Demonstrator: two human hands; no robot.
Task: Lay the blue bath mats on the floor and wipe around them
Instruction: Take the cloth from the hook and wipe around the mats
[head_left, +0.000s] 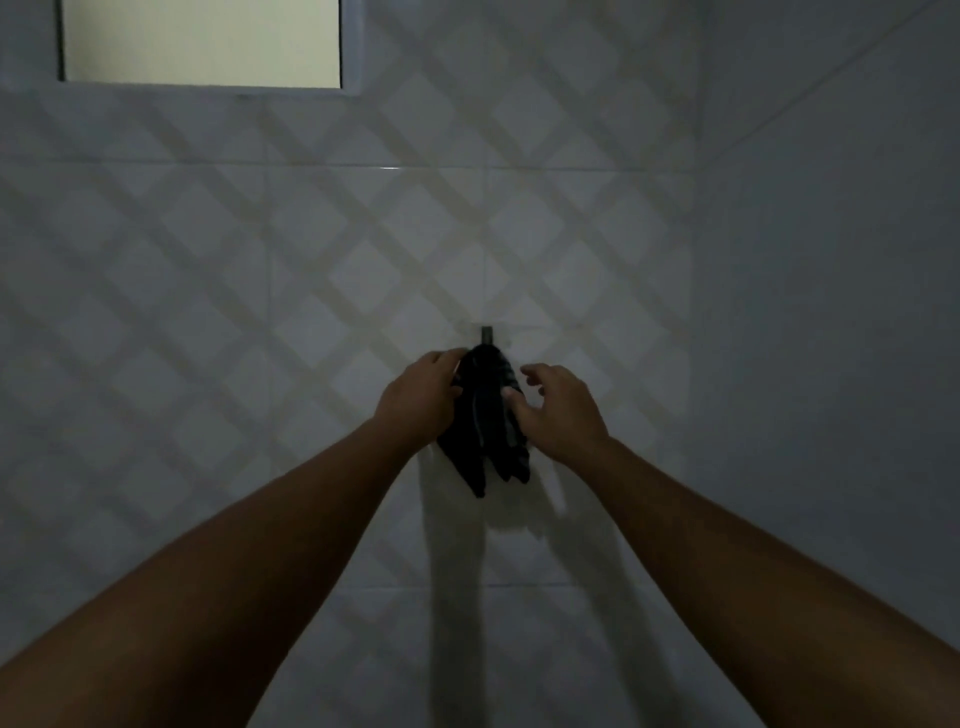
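Left hand (423, 397) curling onto a dark limp cloth (485, 431) hanging from a small dark wall hook (487, 335) | right hand (558, 410) spreading open, thumb touching cloth | blue mats showing nowhere | step: likely handling the wiping cloth at the hook | next: lifting it clear of the hook.

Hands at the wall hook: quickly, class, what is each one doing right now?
Left hand: fingers curled on the dark cloth near the hook.
Right hand: open, thumb touching the cloth.
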